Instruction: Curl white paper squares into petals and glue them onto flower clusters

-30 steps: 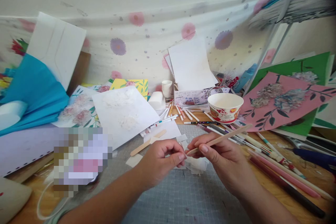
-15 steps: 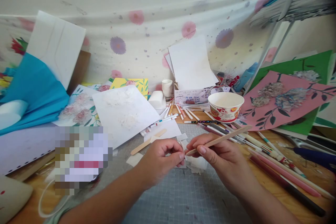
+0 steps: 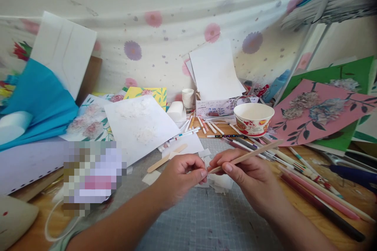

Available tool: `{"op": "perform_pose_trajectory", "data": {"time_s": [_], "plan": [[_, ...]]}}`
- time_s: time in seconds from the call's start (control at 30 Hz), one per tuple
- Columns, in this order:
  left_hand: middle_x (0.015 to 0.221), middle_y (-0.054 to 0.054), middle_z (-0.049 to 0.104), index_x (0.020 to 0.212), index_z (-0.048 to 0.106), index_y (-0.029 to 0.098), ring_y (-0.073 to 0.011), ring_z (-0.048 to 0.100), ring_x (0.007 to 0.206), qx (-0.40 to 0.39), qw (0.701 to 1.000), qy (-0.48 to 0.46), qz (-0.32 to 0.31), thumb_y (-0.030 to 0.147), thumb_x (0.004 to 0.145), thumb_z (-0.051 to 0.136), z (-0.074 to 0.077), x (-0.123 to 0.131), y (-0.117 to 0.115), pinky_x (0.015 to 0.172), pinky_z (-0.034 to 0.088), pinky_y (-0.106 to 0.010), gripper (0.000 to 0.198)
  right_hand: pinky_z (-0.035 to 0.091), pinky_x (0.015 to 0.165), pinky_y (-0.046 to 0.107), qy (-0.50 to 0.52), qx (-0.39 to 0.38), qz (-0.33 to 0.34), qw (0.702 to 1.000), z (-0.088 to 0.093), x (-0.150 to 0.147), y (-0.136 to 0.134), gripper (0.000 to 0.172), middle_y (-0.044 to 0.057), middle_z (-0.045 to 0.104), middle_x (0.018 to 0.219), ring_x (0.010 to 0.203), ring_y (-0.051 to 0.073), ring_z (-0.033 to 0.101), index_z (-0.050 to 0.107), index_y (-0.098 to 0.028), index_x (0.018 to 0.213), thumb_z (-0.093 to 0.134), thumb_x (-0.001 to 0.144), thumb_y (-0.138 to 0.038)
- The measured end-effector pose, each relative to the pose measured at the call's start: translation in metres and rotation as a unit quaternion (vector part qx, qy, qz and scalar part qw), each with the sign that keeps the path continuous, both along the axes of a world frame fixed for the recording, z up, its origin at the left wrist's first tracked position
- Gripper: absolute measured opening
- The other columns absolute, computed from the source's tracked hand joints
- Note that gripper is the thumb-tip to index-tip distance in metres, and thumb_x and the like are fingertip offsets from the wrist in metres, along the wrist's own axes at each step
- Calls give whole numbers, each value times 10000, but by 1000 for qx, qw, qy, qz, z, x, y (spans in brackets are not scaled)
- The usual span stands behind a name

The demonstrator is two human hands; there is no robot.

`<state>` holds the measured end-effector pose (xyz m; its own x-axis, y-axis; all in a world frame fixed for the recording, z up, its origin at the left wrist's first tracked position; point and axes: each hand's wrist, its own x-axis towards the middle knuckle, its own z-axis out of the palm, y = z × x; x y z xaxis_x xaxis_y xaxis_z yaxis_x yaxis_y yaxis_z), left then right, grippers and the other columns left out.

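My right hand (image 3: 243,168) grips a wooden craft stick (image 3: 256,153), its lower end slanting down to the fingertips of my left hand (image 3: 188,172). The left thumb and forefinger are pinched together at that end; what is between them is too small to make out. Just behind and below both hands lie thin white paper pieces (image 3: 221,182) on a grey cutting mat (image 3: 188,219). Another craft stick (image 3: 159,163) rests to the left of my left hand, with a scrap of white paper across it.
A white sheet with raised white tufts (image 3: 144,119) lies at left. Behind my right hand stands a paper bowl (image 3: 253,119); pens and markers (image 3: 321,196) spread to the right. Pictures with paper flowers (image 3: 315,113) lean at the right, and paper cups (image 3: 187,98) are stacked at the back.
Both hands stay nearly in place, fingertips together. The stick's lower end has shifted very slightly against the left fingertips.
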<state>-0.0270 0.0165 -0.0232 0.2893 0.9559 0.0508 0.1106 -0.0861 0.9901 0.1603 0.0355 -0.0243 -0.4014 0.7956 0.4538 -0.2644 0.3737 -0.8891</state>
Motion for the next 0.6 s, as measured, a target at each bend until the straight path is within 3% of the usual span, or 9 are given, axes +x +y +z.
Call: {"op": "perform_pose_trajectory", "data": {"time_s": [0.2, 0.6], "plan": [[613, 15, 572, 641, 573, 154, -109, 469, 589, 23, 999, 39, 17, 222, 748, 572, 1, -1, 2, 569, 354, -227, 126, 560, 681, 245, 3, -14, -7, 1000, -1, -2, 1, 97, 15, 680, 844, 741, 146, 670, 697, -230, 894, 615, 889, -283], [536, 26, 509, 572, 503, 168, -114, 442, 539, -4, 991, 113, 69, 226, 649, 511, 5, -4, 7, 514, 323, -224, 96, 568, 645, 327, -126, -10, -131, 983, -11, 13, 21, 260, 67, 678, 784, 708, 211, 683, 650, -168, 818, 611, 860, -421]]}}
